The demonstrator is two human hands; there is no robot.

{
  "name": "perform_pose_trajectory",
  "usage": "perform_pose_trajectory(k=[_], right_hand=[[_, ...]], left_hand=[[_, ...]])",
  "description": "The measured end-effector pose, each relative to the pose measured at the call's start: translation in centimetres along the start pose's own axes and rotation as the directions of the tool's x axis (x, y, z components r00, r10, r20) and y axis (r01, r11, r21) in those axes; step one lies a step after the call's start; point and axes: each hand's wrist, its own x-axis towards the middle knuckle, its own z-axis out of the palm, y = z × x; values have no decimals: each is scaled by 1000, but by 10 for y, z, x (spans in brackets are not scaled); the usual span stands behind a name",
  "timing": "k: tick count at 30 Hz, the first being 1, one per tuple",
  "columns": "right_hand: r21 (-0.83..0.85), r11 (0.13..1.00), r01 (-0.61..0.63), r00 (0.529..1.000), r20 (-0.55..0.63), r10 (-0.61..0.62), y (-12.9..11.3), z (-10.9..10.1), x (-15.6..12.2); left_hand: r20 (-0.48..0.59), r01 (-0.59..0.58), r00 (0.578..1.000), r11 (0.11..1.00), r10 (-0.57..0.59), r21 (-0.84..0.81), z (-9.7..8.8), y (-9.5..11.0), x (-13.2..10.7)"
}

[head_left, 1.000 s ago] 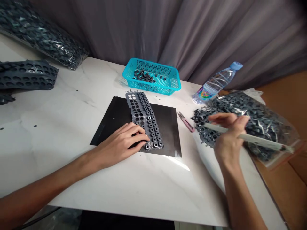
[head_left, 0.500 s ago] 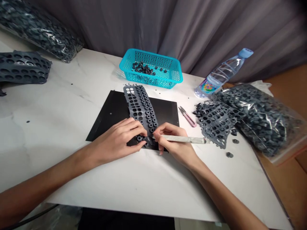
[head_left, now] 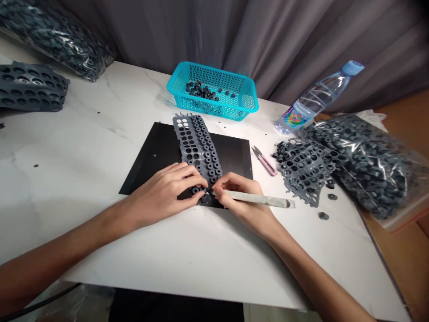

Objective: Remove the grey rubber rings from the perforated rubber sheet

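A grey rubber strip (head_left: 197,147) full of small black rings lies lengthwise on a black mat (head_left: 157,156) in the middle of the white table. My left hand (head_left: 167,192) rests on the strip's near end, fingers curled and pressing it down. My right hand (head_left: 239,197) is closed on a pale wrapped stick tool (head_left: 258,199), whose tip meets the strip's near end right beside my left fingertips. The strip's far rows have several empty holes.
A turquoise basket (head_left: 248,107) with loose black rings stands behind the mat. Pink snips (head_left: 264,162), a punched grey sheet (head_left: 303,170), a clear bag of rings (head_left: 365,161) and a water bottle (head_left: 318,96) lie right. More sheets (head_left: 30,87) and another bag (head_left: 56,38) sit far left.
My right hand carried the stick tool from the pile of sheets on the right over to the strip's near end. My left hand stayed on the strip.
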Motion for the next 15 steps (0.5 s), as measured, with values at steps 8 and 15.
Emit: perform_pose_trajectory(k=[8, 15], right_hand=[[-18, 1000, -2, 1000, 15, 2, -3, 1, 0], [-82, 995, 50, 998, 33, -47, -9, 0, 0]], left_hand=[[-6, -11, 1000, 1000, 11, 19, 0, -1, -1], [-2, -8, 1000, 999, 8, 34, 1, 0, 0]])
